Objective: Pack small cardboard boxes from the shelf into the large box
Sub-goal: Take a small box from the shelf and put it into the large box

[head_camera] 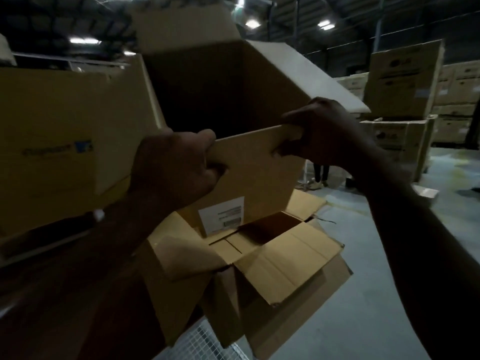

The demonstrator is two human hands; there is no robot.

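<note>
An open brown cardboard box (254,178) with a white label hangs in the air at the centre, mouth towards me, its inside dark. My left hand (176,165) grips the left end of its near rim. My right hand (322,133) grips the right end of the same rim. Below it stands the large box (285,266) with its flaps spread open and a dark opening at its middle. The held box's lower corner is just above that opening.
On the left is a big yellow-brown carton (65,141) with a blue logo, resting on a shelf. Stacks of printed cartons (402,81) stand at the right rear. A person's legs (320,175) show behind. Wire mesh (207,344) lies below the large box. Grey floor spreads to the right.
</note>
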